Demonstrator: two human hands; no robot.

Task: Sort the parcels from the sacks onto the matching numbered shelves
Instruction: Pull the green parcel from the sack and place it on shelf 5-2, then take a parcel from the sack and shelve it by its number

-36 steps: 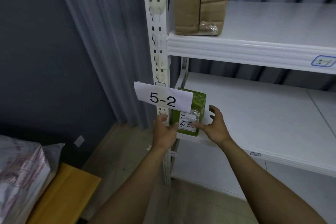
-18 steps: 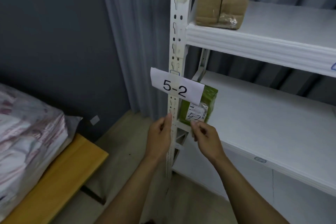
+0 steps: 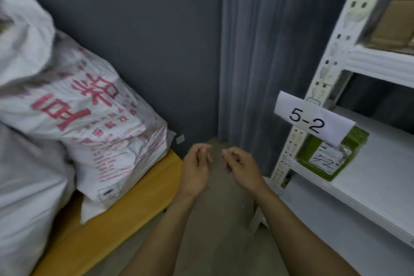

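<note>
A dark grey wall (image 3: pixel 156 29) filled the far left and middle of the scene, matte and plain. To its right hung a grey curtain (image 3: pixel 257 51), falling in straight vertical folds down to the floor. A small pale square plate (image 3: pixel 180 139) sat low against the wall, just left of the curtain's bottom edge. A yellow tabletop (image 3: pixel 125 215) ran from the near left toward the wall, low to the ground. Right of it lay a dull beige floor (image 3: pixel 219 219), speckled with a few dark bits.
</note>
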